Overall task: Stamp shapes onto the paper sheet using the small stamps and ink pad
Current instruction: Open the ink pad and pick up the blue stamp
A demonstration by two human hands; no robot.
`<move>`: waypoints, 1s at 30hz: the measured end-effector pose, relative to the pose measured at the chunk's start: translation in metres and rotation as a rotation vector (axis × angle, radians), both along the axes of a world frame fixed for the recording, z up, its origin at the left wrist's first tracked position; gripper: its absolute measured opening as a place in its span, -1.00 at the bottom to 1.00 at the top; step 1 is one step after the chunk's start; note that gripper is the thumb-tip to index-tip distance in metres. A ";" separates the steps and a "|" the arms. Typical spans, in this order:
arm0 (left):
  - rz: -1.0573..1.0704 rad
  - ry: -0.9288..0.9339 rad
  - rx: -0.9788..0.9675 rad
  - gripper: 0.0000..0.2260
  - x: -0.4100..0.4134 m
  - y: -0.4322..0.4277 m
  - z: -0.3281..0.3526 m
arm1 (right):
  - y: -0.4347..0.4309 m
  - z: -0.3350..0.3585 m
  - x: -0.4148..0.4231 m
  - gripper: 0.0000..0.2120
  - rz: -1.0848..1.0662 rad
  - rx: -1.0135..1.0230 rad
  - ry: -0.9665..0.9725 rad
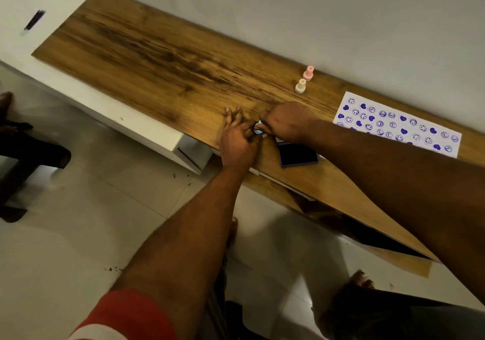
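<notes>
A small light-blue stamp [258, 127] is pinched between my two hands over the wooden shelf. My right hand [284, 121] closes its fingers on the stamp from the right. My left hand [237, 136] touches it from the left, with its other fingers spread flat on the wood. The dark ink pad [298, 154] lies open just right of the hands, near the shelf's front edge. The white paper sheet [396, 124], covered with several blue hearts and smiley prints, lies further right. A pink stamp [309, 73] and a cream stamp [300, 86] stand upright behind the hands.
The wooden shelf [157, 58] runs along a white wall. A dark pen [34, 20] lies on the white unit at the far left. Below are a tiled floor, my bare feet, and another person's legs at the left edge.
</notes>
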State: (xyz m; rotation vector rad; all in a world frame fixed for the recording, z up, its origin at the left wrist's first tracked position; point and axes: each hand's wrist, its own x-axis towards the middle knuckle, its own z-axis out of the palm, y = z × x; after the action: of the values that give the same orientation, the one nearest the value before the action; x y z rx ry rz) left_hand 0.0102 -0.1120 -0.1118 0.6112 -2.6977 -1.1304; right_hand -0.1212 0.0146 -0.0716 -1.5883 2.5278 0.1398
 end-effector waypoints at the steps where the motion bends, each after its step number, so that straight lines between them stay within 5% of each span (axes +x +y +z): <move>1: -0.006 -0.004 -0.010 -0.66 0.000 0.000 -0.001 | 0.002 0.000 0.000 -0.54 0.007 0.000 -0.002; 15: -0.003 -0.051 0.038 -0.52 0.001 0.001 0.006 | 0.049 0.010 0.009 -0.54 -0.241 -0.153 -0.074; 23: -0.451 0.014 -0.214 -0.20 0.005 0.020 0.003 | 0.106 0.007 0.042 -0.51 -0.374 -0.203 -0.005; 30: -0.438 0.015 -0.202 -0.34 0.002 0.032 -0.009 | 0.111 0.004 0.059 -0.49 -0.330 -0.078 0.066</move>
State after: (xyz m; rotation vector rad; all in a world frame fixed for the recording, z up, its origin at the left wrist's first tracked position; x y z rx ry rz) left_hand 0.0121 -0.0803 -0.1212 -0.0240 -2.9646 -0.9139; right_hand -0.0618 0.1258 -0.0671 -1.1832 2.8347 0.0556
